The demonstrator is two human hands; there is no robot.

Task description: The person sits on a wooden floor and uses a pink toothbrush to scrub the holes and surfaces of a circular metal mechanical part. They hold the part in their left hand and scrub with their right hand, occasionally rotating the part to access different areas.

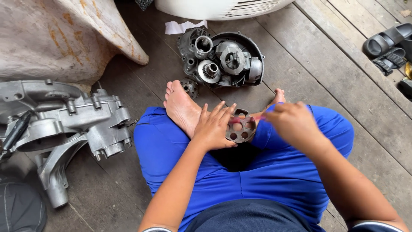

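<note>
While the person sits cross-legged on the plank floor (pixel 326 56), the left hand (pixel 213 127) lies fingers spread over a round metal disc with holes (pixel 241 126), steadying it on the blue trousers (pixel 274 172) at centre. The right hand (pixel 293 123), at 3 o'clock of the disc, is closed on a small reddish tool, blurred. Best practice: keep the disc pressed flat, work hole by hole. Tray of engine parts (pixel 227 58) at 12 o'clock; grey engine casing (pixel 64 124) at 9 o'clock.
</note>
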